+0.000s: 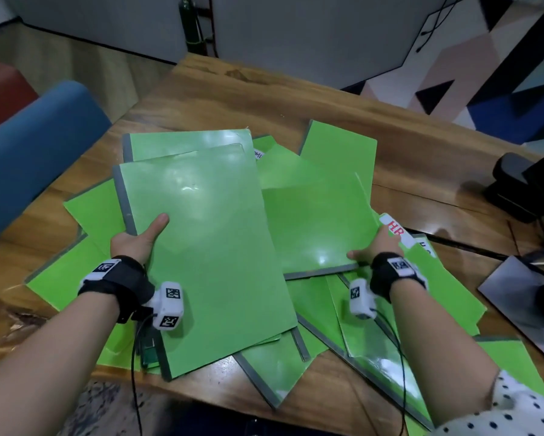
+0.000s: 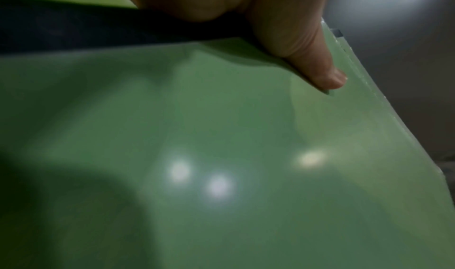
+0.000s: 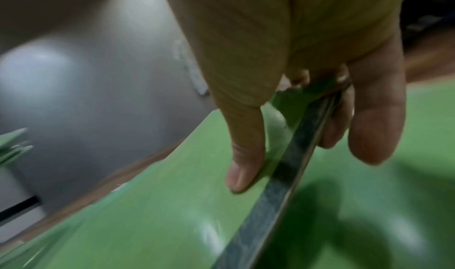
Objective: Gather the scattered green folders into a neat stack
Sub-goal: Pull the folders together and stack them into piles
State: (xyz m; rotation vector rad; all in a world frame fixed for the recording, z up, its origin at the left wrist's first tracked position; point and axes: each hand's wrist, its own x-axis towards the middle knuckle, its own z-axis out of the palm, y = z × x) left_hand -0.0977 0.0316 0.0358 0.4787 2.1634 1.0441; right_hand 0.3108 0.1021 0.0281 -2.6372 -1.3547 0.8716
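Several green folders with grey spines lie scattered and overlapping on the wooden table point(image 1: 264, 99). My left hand point(image 1: 138, 239) grips a large green folder point(image 1: 207, 247) by its grey spine edge, thumb on top, holding it over the pile; the left wrist view shows the thumb pressed on this folder point(image 2: 221, 156). My right hand point(image 1: 371, 247) pinches a second green folder point(image 1: 314, 221) at its grey spine, thumb on top and fingers beneath; the right wrist view shows that folder point(image 3: 172, 205) lifted off the ones below. A folder with a white "HR" tab point(image 1: 396, 229) lies by the right hand.
A blue chair back point(image 1: 34, 158) stands at the table's left edge. At the right sit a black device point(image 1: 512, 187), black cables and a dark flat panel point(image 1: 522, 306). The table's far part beyond the folders is bare wood.
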